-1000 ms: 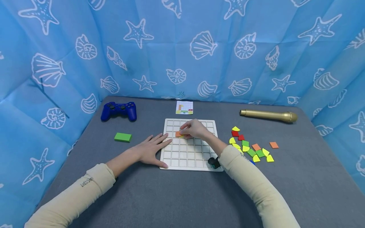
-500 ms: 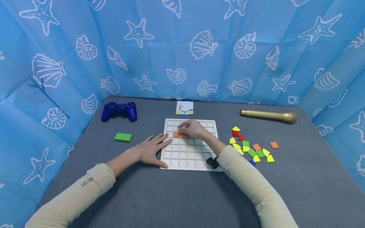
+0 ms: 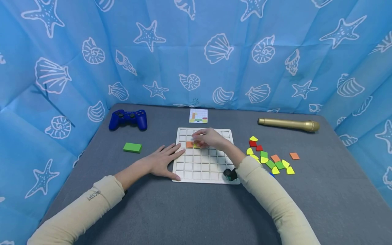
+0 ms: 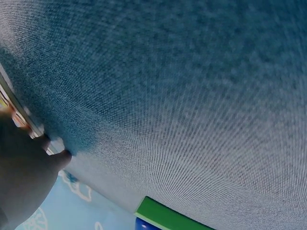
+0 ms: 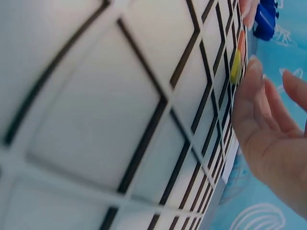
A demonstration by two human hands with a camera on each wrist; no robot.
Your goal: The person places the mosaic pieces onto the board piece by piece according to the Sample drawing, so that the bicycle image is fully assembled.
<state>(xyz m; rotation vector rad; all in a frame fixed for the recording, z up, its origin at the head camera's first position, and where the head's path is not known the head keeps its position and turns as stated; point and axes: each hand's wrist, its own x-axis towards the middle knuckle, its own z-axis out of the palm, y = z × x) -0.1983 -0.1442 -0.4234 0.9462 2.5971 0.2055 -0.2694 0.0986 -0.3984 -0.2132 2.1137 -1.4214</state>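
Yellow and orange flat tiles sit on the white board (image 3: 197, 166), right by the fingertips of the right hand (image 3: 209, 139). There is one yellow tile (image 5: 235, 68), partly under those fingers, and one orange tile (image 3: 189, 144) just beside it, on the side near the left hand (image 3: 162, 160). I cannot tell if the fingers touch the yellow one.

Out to the right of the right hand lie loose bits: two red bits (image 3: 252, 143), three green bits (image 3: 280, 165), two orange bits (image 3: 275, 158), at least eight yellow bits (image 3: 290, 170) and one blue bit (image 3: 272, 174), partly behind the sleeve (image 3: 269, 194). One gold microphone (image 3: 289, 124) is beyond them. One little card (image 3: 198, 115) is ahead of the right hand. Left of the left hand are one green block (image 3: 132, 147) and, further off, one blue game pad (image 3: 127, 119).

The right hand reaches over the board, loose, its fingers a bit bent with gaps between them. The left hand is spread wide and flat, resting on the board's left edge.
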